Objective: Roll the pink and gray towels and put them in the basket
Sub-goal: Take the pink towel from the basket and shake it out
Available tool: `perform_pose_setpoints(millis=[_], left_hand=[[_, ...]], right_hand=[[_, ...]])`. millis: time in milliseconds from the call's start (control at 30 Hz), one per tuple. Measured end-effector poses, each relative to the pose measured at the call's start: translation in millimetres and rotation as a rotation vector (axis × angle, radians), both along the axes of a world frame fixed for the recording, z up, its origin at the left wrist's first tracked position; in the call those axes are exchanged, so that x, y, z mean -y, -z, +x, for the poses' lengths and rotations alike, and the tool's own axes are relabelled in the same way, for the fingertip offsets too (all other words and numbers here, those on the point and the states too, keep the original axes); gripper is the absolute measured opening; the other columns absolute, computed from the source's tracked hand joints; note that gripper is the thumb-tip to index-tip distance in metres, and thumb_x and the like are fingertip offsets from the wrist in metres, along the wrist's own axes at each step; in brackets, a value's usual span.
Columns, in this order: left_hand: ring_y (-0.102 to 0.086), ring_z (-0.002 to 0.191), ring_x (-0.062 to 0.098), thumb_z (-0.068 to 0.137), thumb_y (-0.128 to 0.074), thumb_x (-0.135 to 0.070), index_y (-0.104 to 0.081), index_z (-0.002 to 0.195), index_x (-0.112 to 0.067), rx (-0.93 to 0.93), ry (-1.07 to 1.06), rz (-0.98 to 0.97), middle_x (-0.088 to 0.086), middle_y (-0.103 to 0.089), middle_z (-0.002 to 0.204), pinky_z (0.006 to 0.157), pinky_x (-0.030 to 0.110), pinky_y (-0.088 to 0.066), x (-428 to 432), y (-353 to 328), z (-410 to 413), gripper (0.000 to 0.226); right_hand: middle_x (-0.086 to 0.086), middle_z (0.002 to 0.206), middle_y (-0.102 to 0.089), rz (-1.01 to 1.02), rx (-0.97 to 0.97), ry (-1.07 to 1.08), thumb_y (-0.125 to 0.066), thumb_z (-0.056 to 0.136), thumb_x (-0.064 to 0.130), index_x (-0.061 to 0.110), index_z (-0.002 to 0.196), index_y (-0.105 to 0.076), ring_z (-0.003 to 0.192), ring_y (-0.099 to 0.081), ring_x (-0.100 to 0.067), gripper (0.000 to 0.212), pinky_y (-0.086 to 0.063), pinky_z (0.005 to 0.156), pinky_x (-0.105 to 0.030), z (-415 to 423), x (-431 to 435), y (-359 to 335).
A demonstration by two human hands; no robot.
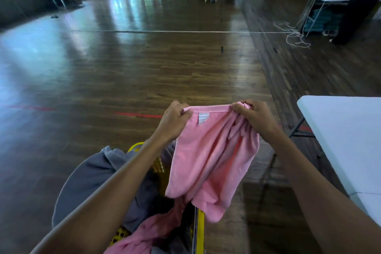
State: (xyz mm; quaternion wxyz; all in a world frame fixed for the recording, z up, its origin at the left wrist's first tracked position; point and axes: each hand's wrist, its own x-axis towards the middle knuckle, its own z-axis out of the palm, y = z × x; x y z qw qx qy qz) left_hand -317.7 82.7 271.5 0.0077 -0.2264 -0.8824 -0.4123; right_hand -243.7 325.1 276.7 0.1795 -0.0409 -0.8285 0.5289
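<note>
- A pink towel (214, 156) is held up by its top edge above the yellow basket (158, 165), hanging in loose folds.
- The left corner is pinched by the left hand (175, 117); gathered cloth is gripped by the right hand (253, 115).
- A gray towel (97, 173) is draped over the basket's left rim.
- A second pink towel (144, 235) lies inside the basket.
- A white table (346, 136) stands to the right.

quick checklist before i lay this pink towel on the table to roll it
1. Left hand pinches the pink towel at its top edge: ok.
2. Right hand grips the other top corner: ok.
3. Towel spread flat: not ok, bunched under the right hand.
4. Bare table surface at the right: ok.
5. Towel's lower end free of the basket: cannot tell.
</note>
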Motion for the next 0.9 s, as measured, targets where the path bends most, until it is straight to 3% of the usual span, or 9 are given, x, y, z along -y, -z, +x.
perform_pose_setpoints(millis=[100, 233, 367, 467, 633, 767, 900], left_hand=[[-0.062, 0.082, 0.032, 0.091, -0.06, -0.025, -0.058, 0.07, -0.011, -0.092, -0.028, -0.075, 0.004, -0.053, 0.066, 0.065, 0.035, -0.036, -36, -42, -31, 0.025], [-0.068, 0.069, 0.022, 0.087, -0.064, -0.03, -0.069, 0.074, -0.008, -0.105, -0.099, -0.006, 0.006, -0.064, 0.061, 0.066, 0.032, -0.048, -101, -81, -67, 0.025], [-0.067, 0.052, 0.018, 0.086, -0.057, -0.014, -0.068, 0.068, -0.014, 0.099, -0.075, 0.231, 0.006, -0.069, 0.06, 0.048, 0.021, -0.045, -187, -100, -101, 0.022], [-0.065, 0.054, 0.02, 0.082, -0.055, -0.007, -0.068, 0.067, -0.012, 0.164, -0.103, 0.344, 0.01, -0.07, 0.066, 0.044, 0.022, -0.044, -253, -115, -135, 0.02], [-0.072, 0.064, 0.024, 0.08, -0.053, -0.006, -0.07, 0.067, -0.012, 0.106, -0.148, 0.417, 0.009, -0.071, 0.067, 0.05, 0.025, -0.052, -347, -134, -188, 0.022], [-0.072, 0.067, 0.021, 0.083, -0.053, -0.005, -0.073, 0.075, -0.009, 0.047, -0.112, 0.42, 0.01, -0.072, 0.072, 0.064, 0.034, -0.06, -413, -148, -219, 0.022], [-0.071, 0.068, 0.017, 0.082, -0.054, -0.007, -0.072, 0.067, -0.018, 0.026, -0.072, 0.406, 0.004, -0.072, 0.067, 0.074, 0.039, -0.06, -476, -151, -262, 0.025]], right_hand=[[0.016, 0.052, -0.056, -0.031, -0.054, 0.054, -0.067, 0.09, 0.017, 0.019, 0.068, -0.067, 0.052, -0.048, 0.003, 0.022, -0.041, 0.052, -0.017, -15, -28, -30], [0.012, 0.045, -0.049, -0.086, -0.109, 0.098, -0.064, 0.091, 0.016, 0.01, 0.065, -0.064, 0.038, -0.043, 0.0, 0.026, -0.035, 0.039, -0.016, -48, -79, -62], [0.01, 0.056, -0.048, -0.062, -0.131, 0.188, -0.068, 0.086, 0.033, 0.013, 0.069, -0.066, 0.051, -0.042, -0.001, 0.026, -0.037, 0.054, -0.026, -95, -158, -77], [0.003, 0.062, -0.049, -0.038, -0.124, 0.163, -0.068, 0.088, 0.028, 0.009, 0.074, -0.068, 0.054, -0.042, -0.002, 0.023, -0.036, 0.056, -0.028, -126, -220, -88], [0.002, 0.066, -0.053, 0.138, -0.087, 0.106, -0.067, 0.089, 0.028, 0.006, 0.079, -0.071, 0.062, -0.046, -0.005, 0.024, -0.035, 0.058, -0.029, -170, -312, -102], [0.003, 0.065, -0.055, 0.13, -0.078, 0.124, -0.068, 0.089, 0.026, 0.002, 0.084, -0.072, 0.058, -0.045, 0.0, 0.024, -0.036, 0.056, -0.026, -197, -373, -112], [0.003, 0.063, -0.053, 0.155, -0.049, 0.18, -0.068, 0.089, 0.025, 0.004, 0.081, -0.071, 0.051, -0.042, 0.004, 0.022, -0.035, 0.052, -0.023, -231, -435, -123]])
